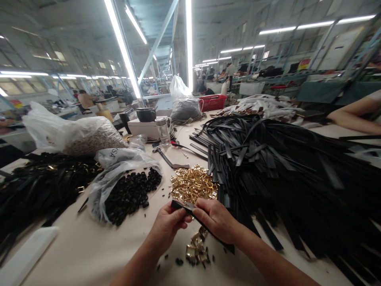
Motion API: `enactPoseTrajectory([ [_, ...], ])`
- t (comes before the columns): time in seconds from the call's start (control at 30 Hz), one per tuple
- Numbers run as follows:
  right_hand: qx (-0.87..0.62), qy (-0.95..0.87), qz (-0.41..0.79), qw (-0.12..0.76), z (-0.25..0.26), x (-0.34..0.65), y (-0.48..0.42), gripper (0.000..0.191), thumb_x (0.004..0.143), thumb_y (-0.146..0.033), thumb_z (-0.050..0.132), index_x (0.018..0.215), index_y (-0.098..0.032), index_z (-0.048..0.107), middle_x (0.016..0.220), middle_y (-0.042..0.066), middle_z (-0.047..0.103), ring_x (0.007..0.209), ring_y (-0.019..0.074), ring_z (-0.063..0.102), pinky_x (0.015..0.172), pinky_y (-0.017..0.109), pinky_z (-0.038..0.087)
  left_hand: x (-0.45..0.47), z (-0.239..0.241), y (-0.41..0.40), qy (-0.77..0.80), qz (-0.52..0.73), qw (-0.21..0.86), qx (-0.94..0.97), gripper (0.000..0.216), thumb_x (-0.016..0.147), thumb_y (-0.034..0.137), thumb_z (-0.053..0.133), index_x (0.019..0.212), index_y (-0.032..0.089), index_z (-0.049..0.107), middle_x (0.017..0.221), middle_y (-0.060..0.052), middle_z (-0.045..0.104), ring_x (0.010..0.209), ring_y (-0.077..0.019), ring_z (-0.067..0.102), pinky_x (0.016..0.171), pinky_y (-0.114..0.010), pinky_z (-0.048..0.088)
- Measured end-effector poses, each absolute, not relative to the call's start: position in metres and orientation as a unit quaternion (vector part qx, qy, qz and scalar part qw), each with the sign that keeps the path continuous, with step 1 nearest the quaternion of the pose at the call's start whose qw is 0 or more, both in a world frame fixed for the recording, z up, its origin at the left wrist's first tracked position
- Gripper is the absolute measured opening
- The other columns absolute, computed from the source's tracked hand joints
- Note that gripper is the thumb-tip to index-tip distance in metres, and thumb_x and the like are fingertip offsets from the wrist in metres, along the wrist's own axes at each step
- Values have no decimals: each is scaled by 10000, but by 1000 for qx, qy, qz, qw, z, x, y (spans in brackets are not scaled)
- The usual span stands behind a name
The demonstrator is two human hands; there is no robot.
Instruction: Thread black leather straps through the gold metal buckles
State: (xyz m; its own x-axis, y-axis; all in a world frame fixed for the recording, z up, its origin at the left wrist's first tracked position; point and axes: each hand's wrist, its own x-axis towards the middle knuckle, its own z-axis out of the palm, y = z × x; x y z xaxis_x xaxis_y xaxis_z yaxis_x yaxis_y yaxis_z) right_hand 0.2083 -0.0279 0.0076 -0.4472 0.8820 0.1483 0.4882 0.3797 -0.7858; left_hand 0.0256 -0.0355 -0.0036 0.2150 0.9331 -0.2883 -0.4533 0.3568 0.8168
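Observation:
A black leather-like strap (208, 230) runs slantwise between my hands, its end poking up past the left fingers. My left hand (168, 222) pinches it near that end, thumb on top. My right hand (218, 219) is closed on the strap just beside, fingers curled over it. A small greyish shiny patch shows between the thumbs; what it is I cannot tell. Directly beyond the hands lies a heap of gold buckles (193, 184). Closer to me, below the strap, several larger gold buckles (195, 250) sit among small black pieces.
Black straps (244, 147) pile high on the right. Leftward, a plastic bag (102, 194) spills small black loops (127, 194). Behind stand a glass jar (162, 131), a dark cup (145, 114) and a red basket (212, 102). Another person's arm (357, 113) rests at far right.

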Motion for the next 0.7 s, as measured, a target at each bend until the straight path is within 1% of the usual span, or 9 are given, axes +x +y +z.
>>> enactPoseTrajectory([
  [0.23,-416,-787,360,278,8,209,-28,427,951,-504,364,684,-181,445,620,-41,430,574,96,398,537,235,270,25,-7,-34,403,487,709,312,275,606,243,836,716,122,614,639,-13,644,523,-80,583,449,-153,406],
  [0.43,-414,-800,346,262,11,212,-26,402,952,-458,386,668,-179,440,599,-48,417,557,87,392,537,231,265,26,-7,-36,405,488,699,329,260,623,238,824,701,126,602,597,-5,634,517,-84,581,464,-164,412],
  [0.7,-378,-808,384,236,15,217,-24,385,951,-445,380,720,-166,512,648,-32,473,594,96,426,547,219,292,26,-8,-36,413,481,688,352,261,619,243,824,688,130,599,570,-7,648,503,-96,593,470,-175,421],
])
